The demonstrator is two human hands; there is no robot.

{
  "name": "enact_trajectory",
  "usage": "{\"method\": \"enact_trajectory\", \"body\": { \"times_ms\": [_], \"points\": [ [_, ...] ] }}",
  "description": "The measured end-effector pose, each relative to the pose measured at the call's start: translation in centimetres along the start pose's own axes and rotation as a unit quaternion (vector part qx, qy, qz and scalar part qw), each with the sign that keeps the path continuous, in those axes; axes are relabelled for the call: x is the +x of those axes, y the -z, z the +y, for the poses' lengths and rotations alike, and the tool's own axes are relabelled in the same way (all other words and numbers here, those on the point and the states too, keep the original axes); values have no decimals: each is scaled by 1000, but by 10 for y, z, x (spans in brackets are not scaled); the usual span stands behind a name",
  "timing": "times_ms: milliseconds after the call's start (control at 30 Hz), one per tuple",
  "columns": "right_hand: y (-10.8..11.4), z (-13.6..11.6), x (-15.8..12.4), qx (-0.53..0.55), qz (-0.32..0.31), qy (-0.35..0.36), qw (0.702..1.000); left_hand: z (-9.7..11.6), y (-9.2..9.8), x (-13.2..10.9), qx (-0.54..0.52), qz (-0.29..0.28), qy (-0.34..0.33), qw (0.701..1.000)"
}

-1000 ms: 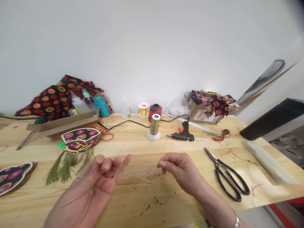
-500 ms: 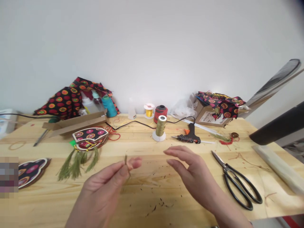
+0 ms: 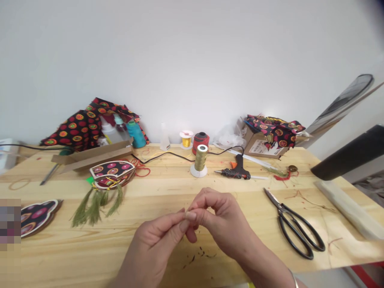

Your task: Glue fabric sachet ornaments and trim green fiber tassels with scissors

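My left hand (image 3: 159, 240) and my right hand (image 3: 222, 224) meet over the wooden table (image 3: 168, 192), fingertips pinched together at the middle. Both pinch something thin, which I cannot make out between the fingers. An olive-gold thread spool (image 3: 200, 160) stands upright just beyond the hands. To the left lies a patterned ornament with green tassels (image 3: 103, 188). Small dark thread scraps (image 3: 198, 254) lie on the table below the hands.
Black scissors (image 3: 295, 226) lie to the right. A glue gun (image 3: 235, 171) with its cord, a red spool (image 3: 200, 142) and a yellow spool (image 3: 186, 140) stand farther back. Cardboard boxes with patterned fabric (image 3: 87, 128) (image 3: 270, 136) sit at both back corners. Another patterned piece (image 3: 37, 214) lies far left.
My hands were apart, the left pinching a short olive thread and the right open. Now they have come together at the middle, both pinched.
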State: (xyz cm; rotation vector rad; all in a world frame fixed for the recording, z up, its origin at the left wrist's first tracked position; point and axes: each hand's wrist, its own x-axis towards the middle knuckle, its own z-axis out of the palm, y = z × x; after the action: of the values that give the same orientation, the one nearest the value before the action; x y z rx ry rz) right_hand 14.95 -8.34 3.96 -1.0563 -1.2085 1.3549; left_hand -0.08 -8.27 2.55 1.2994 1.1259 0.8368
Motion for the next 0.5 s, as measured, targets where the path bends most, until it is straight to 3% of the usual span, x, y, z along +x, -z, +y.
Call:
{"method": "enact_trajectory", "body": {
  "times_ms": [167, 233, 333, 367, 433, 500],
  "points": [
    [12, -6, 3, -103, 88, 73, 988, -10, 6, 5, 61, -9, -10, 998],
    [19, -11, 6, -135, 116, 108, 978, -12, 12, 6, 94, 41, -39, 994],
    [26, -16, 11, -194, 143, 161, 957, -2, 18, 1, 124, 170, -73, 975],
    [26, -16, 11, -211, 148, 178, 950, 3, 19, -2, 94, 161, -39, 982],
    [23, -16, 9, -242, 151, 217, 934, 13, 16, -9, -47, 34, 142, 988],
    [17, -14, 2, -285, 144, 265, 910, 19, 9, -13, -187, -75, 282, 938]
  ]
}}
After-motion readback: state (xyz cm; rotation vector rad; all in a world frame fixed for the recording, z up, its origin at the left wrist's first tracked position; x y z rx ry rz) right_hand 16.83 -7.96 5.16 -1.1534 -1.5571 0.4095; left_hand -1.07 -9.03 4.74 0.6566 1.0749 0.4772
